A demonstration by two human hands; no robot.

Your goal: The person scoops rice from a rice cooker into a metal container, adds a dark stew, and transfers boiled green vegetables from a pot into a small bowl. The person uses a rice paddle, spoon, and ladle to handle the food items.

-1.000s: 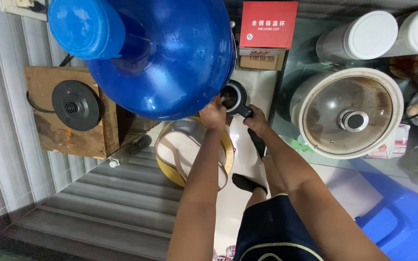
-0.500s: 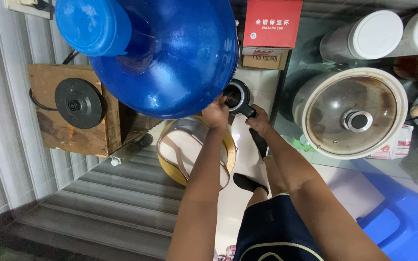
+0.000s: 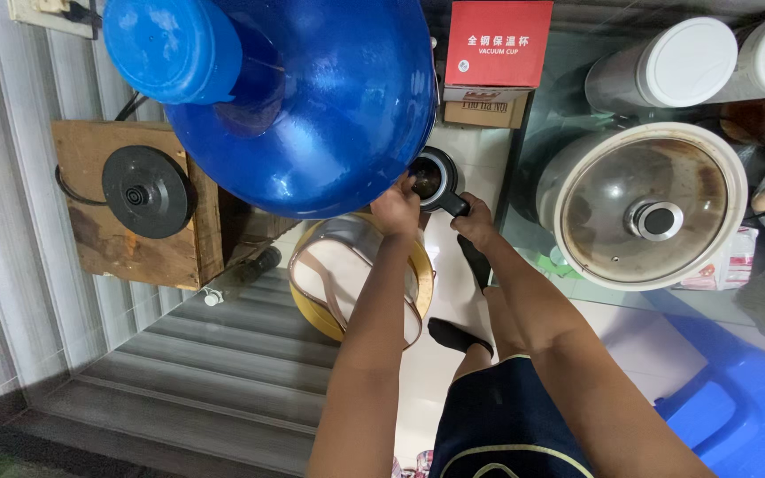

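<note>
- A round black kettle base (image 3: 147, 191) with a black cord sits on a worn brown wooden board (image 3: 126, 252) at the far left, against pale ribbed wall panels.
- A large translucent blue plastic water bottle (image 3: 312, 106) with a lighter blue cap (image 3: 173, 49) fills the upper middle of the view; its rounded side hangs just above the hands.
- A round yellow-rimmed basket (image 3: 360, 276) with a pale lining and a brownish strap lies on the floor below the bottle, partly hidden by the left forearm.
- The left hand (image 3: 397, 209) rests at the near rim of a black kettle with an open round mouth (image 3: 430, 177); its fingers curl against the rim, but whether they truly clamp it cannot be told, since the bottle covers the fingertips.
- The black kettle stands on the pale tiled floor, between the blue bottle and a glass tabletop edge, just below a red cardboard box (image 3: 498, 42) and a brown box under it.
- The right hand (image 3: 475, 223) is closed tight around the kettle's black handle (image 3: 454, 204), just right of the mouth.
- A black-socked foot (image 3: 459, 336) stands on the tile beneath the arms.
- A white round cooker with a glass lid (image 3: 644, 208) sits to the right, two white-capped canisters (image 3: 666, 66) behind it.
- A blue plastic stool (image 3: 741, 398) shows at lower right.
</note>
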